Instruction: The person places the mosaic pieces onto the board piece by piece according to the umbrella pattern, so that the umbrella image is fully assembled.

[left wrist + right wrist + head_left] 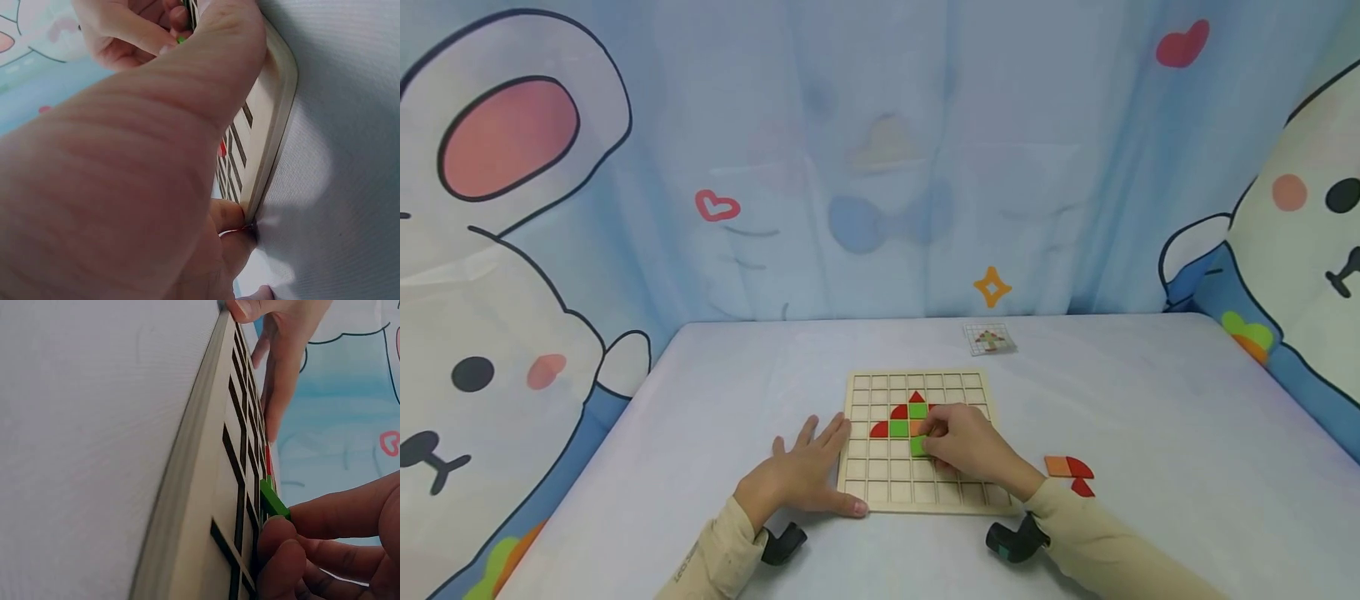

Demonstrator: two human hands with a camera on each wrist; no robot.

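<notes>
A wooden grid board [880,492] lies on the white table in the head view. My right hand [966,442] pinches a green square tile [274,501] between thumb and fingers, low over the grid; the tile looks tilted in the right wrist view. Just above it in the head view is an orange tile [915,427], partly covered by the fingers. Other tiles in the grid include a red triangle [916,397], two green squares and red quarter-round pieces [878,430]. With fingers spread, my left hand [808,475] rests against the board's left edge, thumb at the near corner.
Right of the board lie a loose orange tile [1057,467] and two red tiles [1080,468]. A small pattern card [989,338] sits near the table's far edge. Behind the table hangs a blue cartoon curtain [1000,167]. Black wrist devices [1017,542] stick out below both sleeves.
</notes>
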